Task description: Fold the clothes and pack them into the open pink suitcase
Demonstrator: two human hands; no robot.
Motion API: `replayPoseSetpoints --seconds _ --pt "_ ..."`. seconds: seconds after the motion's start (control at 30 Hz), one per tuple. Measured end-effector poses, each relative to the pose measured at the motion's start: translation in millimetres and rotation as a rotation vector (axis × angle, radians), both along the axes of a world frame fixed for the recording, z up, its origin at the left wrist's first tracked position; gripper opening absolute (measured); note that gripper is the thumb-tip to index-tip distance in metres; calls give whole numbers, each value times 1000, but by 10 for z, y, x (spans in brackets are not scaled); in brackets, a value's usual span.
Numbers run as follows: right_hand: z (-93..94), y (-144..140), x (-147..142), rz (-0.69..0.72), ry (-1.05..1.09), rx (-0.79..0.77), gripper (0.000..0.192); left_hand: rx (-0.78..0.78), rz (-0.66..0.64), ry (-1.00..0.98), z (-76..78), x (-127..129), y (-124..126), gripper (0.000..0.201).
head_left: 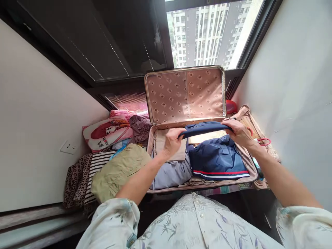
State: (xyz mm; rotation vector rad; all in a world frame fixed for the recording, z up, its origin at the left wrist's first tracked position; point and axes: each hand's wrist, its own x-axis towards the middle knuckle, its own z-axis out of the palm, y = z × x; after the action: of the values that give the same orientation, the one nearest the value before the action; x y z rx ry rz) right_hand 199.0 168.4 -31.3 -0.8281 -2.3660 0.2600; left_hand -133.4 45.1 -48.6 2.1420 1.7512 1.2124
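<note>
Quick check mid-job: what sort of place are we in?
Probably a home, perhaps a window nook in a bedroom. A large window looks out on a tall building, and an open suitcase of folded clothes sits beside a printed pink cushion.

Nothing could be read for certain — dark characters (102, 142) stood on the pink item (108, 133) with the cartoon figure (100, 132), too small to make out, and the small emblems (178, 94) repeated across the suitcase (149, 138) lid's lining (195, 98) were likewise too tiny to decipher.
</note>
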Motion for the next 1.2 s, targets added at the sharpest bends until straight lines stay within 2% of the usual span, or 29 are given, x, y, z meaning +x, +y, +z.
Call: replayPoseSetpoints --seconds 0.07,0.17,0.23,0.27,0.33,0.43,0.57,0.67,0.77,0.9,0.97,1.07,1.13,1.2 --pt "-407 -9 361 -61 -136 50 33 -67 -110 98 -458 328 72 24" --pt "-1157 -171 779 -251 -502 -62 40 -404 -253 251 -1214 774 80 27" --pt "-1580 -336 926 -331 -715 -169 49 -560 -279 318 -1605 1008 41 37" --pt "-1738 -415 952 -361 -770 -195 56 -580 -276 343 -1745 1101 19 45" --pt "-1941 -534 899 -414 -777 -197 66 -532 -256 389 -1931 1241 -8 65" --pt "-2076 -541 613 -466 -658 -177 66 -479 -263 460 -2117 1367 27 82" --pt "-2304 -299 185 -477 -600 -320 65 -636 -297 508 -2441 1460 155 90" --pt "-2553 -200 50 -482 -609 -346 63 -678 -309 501 -2629 1514 192 93" --pt "-2741 -244 63 -495 -557 -239 63 -658 -320 478 -2659 1550 179 91" --pt "-2878 -291 122 -497 -459 -139 68 -565 -347 473 -2490 1509 112 75" --pt "-2906 -296 133 -488 -401 -113 70 -518 -346 466 -2309 1441 -17 67" --pt "-2887 -298 145 -481 -356 -136 68 -512 -247 379 -1934 1179 -387 64" --pt "-2835 -301 138 -506 -344 -190 66 -522 -121 283 -1650 809 -728 59" --pt "-2759 -327 74 -559 -308 -237 67 -517 65 200 -1368 265 -1130 51"
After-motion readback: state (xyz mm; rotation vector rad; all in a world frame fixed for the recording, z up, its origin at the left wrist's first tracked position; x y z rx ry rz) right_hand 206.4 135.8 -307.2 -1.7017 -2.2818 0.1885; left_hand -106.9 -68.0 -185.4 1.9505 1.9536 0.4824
